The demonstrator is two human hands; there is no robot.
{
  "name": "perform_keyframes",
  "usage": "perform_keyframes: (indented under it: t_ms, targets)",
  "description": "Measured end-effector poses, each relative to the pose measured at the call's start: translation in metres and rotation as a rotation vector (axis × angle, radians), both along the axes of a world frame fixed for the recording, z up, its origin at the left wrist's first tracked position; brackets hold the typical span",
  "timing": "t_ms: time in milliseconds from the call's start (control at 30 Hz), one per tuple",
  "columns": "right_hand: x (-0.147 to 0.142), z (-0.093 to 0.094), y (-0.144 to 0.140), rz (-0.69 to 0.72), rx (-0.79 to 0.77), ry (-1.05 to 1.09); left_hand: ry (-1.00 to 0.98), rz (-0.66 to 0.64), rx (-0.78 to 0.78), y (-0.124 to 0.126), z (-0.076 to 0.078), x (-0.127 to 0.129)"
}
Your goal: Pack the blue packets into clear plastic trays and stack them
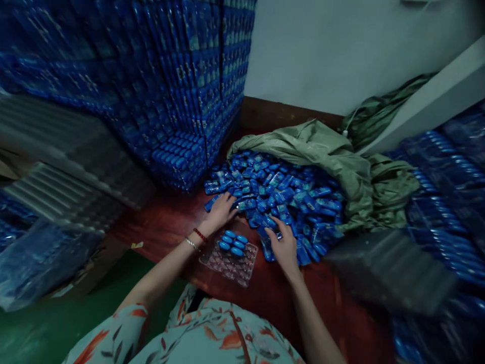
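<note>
A heap of small blue packaged items (288, 197) spills from an olive green sack (322, 146) onto a red-brown table (265, 293). My left hand (222, 212) rests on the near left edge of the heap, fingers spread over a few items. My right hand (282, 245) touches the heap's front edge, fingers curled around blue items. Between my hands lies a clear plastic blister tray (231, 263) with several blue items (233, 241) seated in its far rows. Bracelets circle my left wrist.
A tall wall of stacked blue filled trays (178, 86) stands at the back left. More blue stacks (447, 187) fill the right side. Grey empty tray stacks (60, 177) sit at left and one (390, 268) at right. A green floor (56, 328) lies below.
</note>
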State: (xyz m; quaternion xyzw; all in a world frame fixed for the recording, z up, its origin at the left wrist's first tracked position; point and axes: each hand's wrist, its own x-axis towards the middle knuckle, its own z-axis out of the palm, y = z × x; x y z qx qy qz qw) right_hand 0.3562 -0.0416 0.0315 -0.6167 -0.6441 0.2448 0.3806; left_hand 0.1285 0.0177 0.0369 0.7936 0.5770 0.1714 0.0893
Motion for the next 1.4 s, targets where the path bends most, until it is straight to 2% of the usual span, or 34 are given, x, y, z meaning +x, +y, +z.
perform_keyframes:
  t_ms: [67, 167, 267, 367, 433, 533, 633, 700, 767, 900, 1000, 1100, 1167, 1267, 1400]
  targets:
    - [0.001, 0.004, -0.014, -0.053, -0.079, 0.25, 0.103, -0.002, -0.034, 0.014, 0.006, 0.007]
    - [-0.003, 0.009, -0.048, -0.018, -0.201, 0.548, 0.135, -0.074, -0.137, 0.031, 0.005, 0.008]
    - [-0.015, 0.005, -0.087, 0.051, -0.233, 0.603, 0.12, -0.12, -0.17, 0.027, -0.005, -0.001]
    - [-0.031, -0.007, -0.11, 0.137, -0.122, 0.428, -0.019, -0.088, -0.145, 0.002, -0.014, -0.017]
    - [-0.039, -0.017, -0.112, 0.229, 0.045, 0.256, -0.316, 0.017, -0.147, -0.024, -0.018, -0.031]
    - [-0.042, -0.027, -0.102, 0.384, 0.279, -0.007, -0.827, 0.212, -0.251, -0.069, -0.02, -0.051]
    - [-0.039, -0.026, -0.091, 0.471, 0.376, -0.298, -1.117, 0.325, -0.384, -0.108, -0.019, -0.065]
    - [-0.038, -0.018, -0.086, 0.515, 0.363, -0.46, -1.168, 0.342, -0.444, -0.126, -0.019, -0.07]
    - [-0.04, -0.007, -0.082, 0.56, 0.303, -0.572, -1.082, 0.324, -0.474, -0.14, -0.018, -0.072]
    - [-0.049, 0.014, -0.079, 0.626, 0.189, -0.687, -0.659, 0.232, -0.462, -0.162, -0.011, -0.067]
    - [-0.053, 0.02, -0.078, 0.646, 0.101, -0.722, -0.374, 0.17, -0.36, -0.176, -0.002, -0.056]
    - [-0.05, 0.021, -0.075, 0.654, 0.036, -0.664, -0.131, 0.119, -0.243, -0.181, 0.005, -0.043]
    - [-0.046, 0.017, -0.073, 0.648, 0.038, -0.575, -0.041, 0.077, -0.16, -0.179, 0.005, -0.038]
    - [-0.04, 0.01, -0.073, 0.623, 0.106, -0.455, -0.022, 0.008, -0.032, -0.174, -0.004, -0.035]
    - [-0.038, 0.0, -0.077, 0.599, 0.195, -0.371, 0.028, -0.189, 0.018, -0.169, -0.017, -0.031]
